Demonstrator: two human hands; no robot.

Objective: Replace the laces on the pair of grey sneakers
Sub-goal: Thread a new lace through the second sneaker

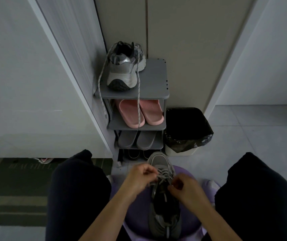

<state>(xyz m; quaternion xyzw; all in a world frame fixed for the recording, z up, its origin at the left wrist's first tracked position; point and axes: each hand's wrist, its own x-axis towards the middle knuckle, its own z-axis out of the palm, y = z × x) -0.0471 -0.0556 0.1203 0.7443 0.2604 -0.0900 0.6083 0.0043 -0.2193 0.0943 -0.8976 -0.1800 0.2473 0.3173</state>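
Between the knees, on a purple stool [139, 211], the grey sneaker [163, 221] lies with its long axis running 6 to 12 o'clock, toe away from the person. The left hand [139, 178] at 9 o'clock of the eyelets and the right hand [186, 188] at 3 o'clock each pinch a strand of the grey lace [163, 174], fingers curled. The right sits nearer the shoe's opening, so any pull likely runs sideways across the shoe. At 12 o'clock, well apart, the second sneaker [123, 66] stands atop the shoe rack [153, 84], a patterned lace [139, 108] dangling off it. A lined bin [188, 129] stands just beside the rack on pale floor tiles [252, 136].
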